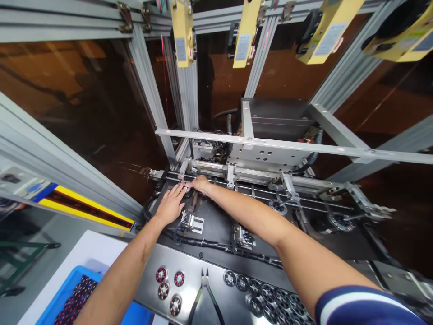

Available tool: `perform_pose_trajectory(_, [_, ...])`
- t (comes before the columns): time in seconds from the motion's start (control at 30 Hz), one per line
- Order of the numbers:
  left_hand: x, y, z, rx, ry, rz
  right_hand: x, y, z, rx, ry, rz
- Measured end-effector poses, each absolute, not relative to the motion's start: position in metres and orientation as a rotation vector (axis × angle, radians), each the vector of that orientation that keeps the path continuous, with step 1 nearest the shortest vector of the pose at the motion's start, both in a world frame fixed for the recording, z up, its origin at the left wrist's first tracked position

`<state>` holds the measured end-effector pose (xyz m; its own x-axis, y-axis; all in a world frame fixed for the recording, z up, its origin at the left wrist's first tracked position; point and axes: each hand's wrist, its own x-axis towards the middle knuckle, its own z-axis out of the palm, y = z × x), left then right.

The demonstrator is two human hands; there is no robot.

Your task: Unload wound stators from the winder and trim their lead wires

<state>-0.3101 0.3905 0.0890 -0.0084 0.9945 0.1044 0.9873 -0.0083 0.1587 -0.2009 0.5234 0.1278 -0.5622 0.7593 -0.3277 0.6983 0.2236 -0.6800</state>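
Observation:
Both my hands reach to the left end of the machine bed, around a small round metal part point(188, 193) mostly hidden beneath the fingers. My left hand point(170, 206) lies with its fingers stretched forward, their tips at the part's left side. From the right comes my right hand point(200, 184), its fingers curled in at the part's far side. What they pinch is too small and covered to make out. Just in front of the hands sits a metal clamp fixture point(193, 222). Farther right, a round slotted part point(278, 207) sits on the machine.
On the metal shelf lie cutting pliers point(205, 289), several red-and-black wound cores point(179, 278) and many silver-black round parts point(255, 286). A blue bin point(57, 300) stands at lower left. Yellow tool balancers point(246, 36) hang above. A metal crossbar point(294, 145) spans the machine.

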Motion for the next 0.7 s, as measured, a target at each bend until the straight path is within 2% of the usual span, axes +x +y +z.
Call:
perform_pose_trajectory(0.1, [-0.311,0.390,0.092,2.182,2.187,0.268,-0.175,0.515,0.146,-1.226,-2.519,1.143])
perform_pose_trajectory(0.23, [-0.314,0.391,0.096,2.169,2.171,0.289,-0.091,0.510,0.167,-0.895,-2.704,0.974])
perform_pose_trajectory(0.4, [-0.309,0.393,0.113,2.167,2.176,0.348,0.004,0.519,0.159,-0.925,-2.780,0.667])
perform_pose_trajectory(0.7, [-0.251,0.376,0.169,2.259,2.131,0.594,-0.021,0.519,0.121,-0.798,-2.856,0.652])
